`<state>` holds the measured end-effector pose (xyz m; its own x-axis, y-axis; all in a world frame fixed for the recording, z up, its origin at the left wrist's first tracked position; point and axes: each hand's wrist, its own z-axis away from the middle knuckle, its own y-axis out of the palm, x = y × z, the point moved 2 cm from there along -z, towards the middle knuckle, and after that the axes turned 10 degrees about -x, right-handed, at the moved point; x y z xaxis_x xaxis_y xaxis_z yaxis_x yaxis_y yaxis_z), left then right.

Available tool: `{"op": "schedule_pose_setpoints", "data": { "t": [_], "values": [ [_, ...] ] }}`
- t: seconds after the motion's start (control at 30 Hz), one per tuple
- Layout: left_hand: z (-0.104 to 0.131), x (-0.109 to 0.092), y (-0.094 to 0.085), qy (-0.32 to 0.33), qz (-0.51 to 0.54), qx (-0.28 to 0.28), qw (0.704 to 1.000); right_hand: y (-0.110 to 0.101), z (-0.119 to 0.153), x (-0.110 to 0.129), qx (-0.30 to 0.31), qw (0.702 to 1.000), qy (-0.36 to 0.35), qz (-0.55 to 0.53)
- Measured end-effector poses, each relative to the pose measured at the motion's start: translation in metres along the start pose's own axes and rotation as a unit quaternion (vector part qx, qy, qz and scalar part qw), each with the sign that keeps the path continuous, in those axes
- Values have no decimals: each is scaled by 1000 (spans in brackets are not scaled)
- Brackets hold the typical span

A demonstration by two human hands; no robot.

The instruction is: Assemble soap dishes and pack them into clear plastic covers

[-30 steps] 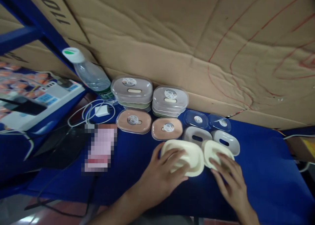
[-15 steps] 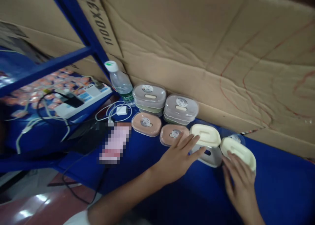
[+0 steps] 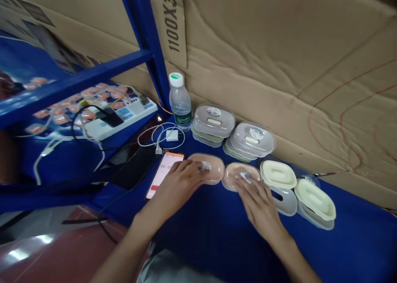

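My left hand [image 3: 183,179] rests with stretched fingers on the left pink oval soap box [image 3: 215,167], which has a clear cover and a round sticker. My right hand [image 3: 259,202] lies over the right pink oval soap box [image 3: 231,176], its fingers extended across the sticker and hiding part of it. Neither box is visibly lifted. Right of that hand, a cream oval tray [image 3: 278,174] overlaps a grey translucent lid [image 3: 287,204] with a slot. Another cream tray [image 3: 316,198] lies farther right, over a translucent piece.
Two stacks of grey-lidded boxes [image 3: 214,120] [image 3: 252,139] stand along the cardboard wall [image 3: 263,47]. Nearby are a water bottle [image 3: 180,101], a white charger [image 3: 172,135] with cable, a phone [image 3: 158,175], and a power strip [image 3: 124,117]. A blue frame [image 3: 147,35] rises at left.
Both hands have moved left, from near the right pink box and the cream trays onto the two pink boxes. The camera view has shifted, with objects appearing farther right.
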<state>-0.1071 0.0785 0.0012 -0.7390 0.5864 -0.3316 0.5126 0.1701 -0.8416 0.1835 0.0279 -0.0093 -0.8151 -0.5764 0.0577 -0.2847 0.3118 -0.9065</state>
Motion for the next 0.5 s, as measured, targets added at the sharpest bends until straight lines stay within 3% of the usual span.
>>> {"op": "schedule_pose_setpoints", "data": {
  "t": [0.13,0.3,0.5],
  "values": [
    [19,-8,-8,-4,39,28,999,-6,21,18,38,999,-4,-5],
    [35,-17,-3,-13,123,127,984,-16,31,23,53,998,33,7],
    [31,-16,2,23,158,146,976,-29,26,21,88,995,54,-10]
  ]
}}
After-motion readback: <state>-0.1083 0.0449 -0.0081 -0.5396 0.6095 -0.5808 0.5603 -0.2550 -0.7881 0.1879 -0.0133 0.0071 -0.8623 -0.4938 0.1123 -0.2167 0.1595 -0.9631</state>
